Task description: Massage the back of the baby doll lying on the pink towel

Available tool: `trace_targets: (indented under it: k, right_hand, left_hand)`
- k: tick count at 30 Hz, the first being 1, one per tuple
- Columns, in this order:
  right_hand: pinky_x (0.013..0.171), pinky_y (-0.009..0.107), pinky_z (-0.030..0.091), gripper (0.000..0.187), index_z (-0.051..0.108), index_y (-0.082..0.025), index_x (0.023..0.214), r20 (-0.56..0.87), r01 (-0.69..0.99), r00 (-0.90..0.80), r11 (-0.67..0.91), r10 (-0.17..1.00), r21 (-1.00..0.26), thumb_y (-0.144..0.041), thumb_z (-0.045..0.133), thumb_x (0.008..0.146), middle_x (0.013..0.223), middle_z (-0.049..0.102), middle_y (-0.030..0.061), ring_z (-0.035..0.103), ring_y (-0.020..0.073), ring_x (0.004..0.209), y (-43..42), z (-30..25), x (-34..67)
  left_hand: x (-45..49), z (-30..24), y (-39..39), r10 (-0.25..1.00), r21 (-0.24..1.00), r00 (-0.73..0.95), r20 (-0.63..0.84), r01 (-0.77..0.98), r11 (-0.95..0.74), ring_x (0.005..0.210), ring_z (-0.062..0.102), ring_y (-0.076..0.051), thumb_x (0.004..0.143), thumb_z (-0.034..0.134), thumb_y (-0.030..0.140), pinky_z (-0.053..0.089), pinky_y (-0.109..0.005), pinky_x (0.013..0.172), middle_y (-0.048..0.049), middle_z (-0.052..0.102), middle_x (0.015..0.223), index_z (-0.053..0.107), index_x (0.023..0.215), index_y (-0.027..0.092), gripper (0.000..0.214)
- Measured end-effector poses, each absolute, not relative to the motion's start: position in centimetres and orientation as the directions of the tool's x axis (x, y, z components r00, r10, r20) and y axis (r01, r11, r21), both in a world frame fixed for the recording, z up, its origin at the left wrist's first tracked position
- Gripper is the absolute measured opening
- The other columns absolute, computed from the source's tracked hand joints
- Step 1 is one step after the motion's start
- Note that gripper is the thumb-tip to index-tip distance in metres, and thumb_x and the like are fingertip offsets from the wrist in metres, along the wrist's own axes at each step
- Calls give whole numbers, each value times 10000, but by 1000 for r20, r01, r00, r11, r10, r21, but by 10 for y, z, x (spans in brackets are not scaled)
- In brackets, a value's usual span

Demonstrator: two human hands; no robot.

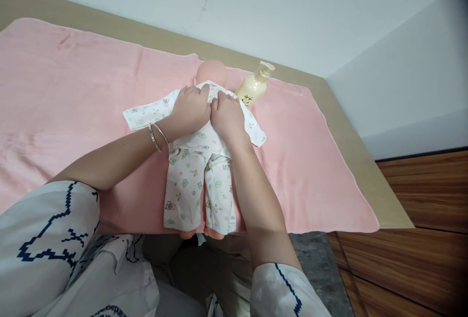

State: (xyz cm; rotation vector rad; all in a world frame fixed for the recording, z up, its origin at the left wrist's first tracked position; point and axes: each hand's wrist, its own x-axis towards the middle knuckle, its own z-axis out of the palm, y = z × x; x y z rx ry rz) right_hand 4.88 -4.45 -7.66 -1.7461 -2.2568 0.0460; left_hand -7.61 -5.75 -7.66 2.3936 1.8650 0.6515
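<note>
A baby doll (211, 72) with a bare, hairless head lies stretched out; no face shows from here. It wears a white printed top (199, 139) and matching trousers (185, 185), its feet at the near edge. My left hand (192, 108), a bracelet on its wrist, is closed with curled fingers on the top near the left shoulder. My right hand (228, 114) is likewise curled on the top by the other shoulder. The hands nearly meet at the middle of the upper body. Both sleeves spread outward. What lies under my palms is hidden.
A pink blanket (307, 161) covers most of the tan table (391, 209). Beyond the doll's right shoulder stands a pale yellow pump bottle (254, 85). A white wall (292, 19) borders the far side, and wood-grained panels (424, 258) are at the right.
</note>
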Motion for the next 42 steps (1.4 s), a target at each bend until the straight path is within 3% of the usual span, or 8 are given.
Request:
trace_targets:
  k: [6, 11, 16, 20, 26, 34, 39, 42]
  right_hand:
    - [1010, 470, 434, 332, 643, -77, 1078, 173, 967, -201, 223, 964, -121, -231, 357, 1008, 1074, 727, 234, 669, 364, 1083, -64, -59, 40]
    - [1019, 479, 434, 334, 643, -95, 1055, 168, 959, -205, 232, 964, -163, -230, 341, 1008, 1072, 727, 225, 669, 354, 1071, -59, -61, 43]
    - [1152, 532, 348, 424, 571, -99, 1301, 159, 906, -280, 315, 947, -282, -220, 288, 1009, 1393, 607, 206, 516, 328, 1358, -38, -78, 59]
    - [1208, 575, 269, 487, 469, -142, 1443, 164, 869, -304, 344, 938, -357, -273, 285, 1012, 1565, 458, 159, 398, 299, 1467, -26, -91, 70]
    - [1126, 532, 356, 423, 578, -90, 1282, 245, 920, -270, 324, 931, -218, -221, 290, 1001, 1264, 680, 205, 587, 327, 1251, -36, -84, 57]
    - [1013, 489, 416, 359, 603, -58, 1134, 216, 973, -207, 225, 954, -59, -244, 312, 1035, 1084, 713, 261, 662, 362, 1093, -66, -66, 37]
    - [974, 488, 450, 371, 615, -84, 1125, 196, 963, -207, 235, 959, -133, -253, 300, 1026, 1083, 718, 236, 666, 367, 1063, -59, -68, 43]
    - [1010, 491, 445, 385, 594, -97, 1210, 202, 939, -226, 268, 953, -217, -242, 302, 1006, 1220, 684, 219, 618, 357, 1176, -44, -76, 53]
  left_hand:
    - [-93, -76, -39, 955, 396, 194, 225, 877, -271, 919, 669, -308, 943, 442, 334, 495, -434, 838, -142, 719, 1011, 616, 1113, 147, 307]
    - [-87, -81, -43, 936, 285, 207, 286, 914, -289, 957, 664, -328, 959, 391, 282, 471, -458, 879, -178, 722, 998, 651, 1042, 111, 322]
    - [-78, -77, -57, 925, 201, 249, 286, 929, -312, 975, 666, -368, 985, 380, 263, 429, -486, 906, -219, 709, 950, 658, 1025, 66, 343]
    - [-73, -75, -66, 924, 137, 275, 266, 938, -319, 1002, 671, -363, 946, 358, 114, 425, -461, 892, -219, 712, 946, 664, 1028, 63, 321]
    - [-74, -81, -60, 911, 160, 255, 325, 934, -318, 959, 676, -337, 929, 399, 147, 442, -451, 866, -190, 721, 950, 663, 1063, 89, 302]
    - [-89, -84, -38, 939, 300, 206, 277, 909, -288, 931, 658, -321, 948, 381, 287, 467, -449, 850, -167, 729, 989, 679, 1024, 124, 348]
    - [-89, -84, -38, 930, 291, 240, 279, 902, -320, 993, 646, -318, 969, 374, 288, 474, -440, 866, -173, 716, 1047, 679, 1055, 114, 362]
    - [-85, -79, -46, 912, 222, 289, 290, 907, -358, 986, 652, -323, 973, 382, 251, 474, -434, 841, -179, 707, 1032, 683, 1038, 109, 339]
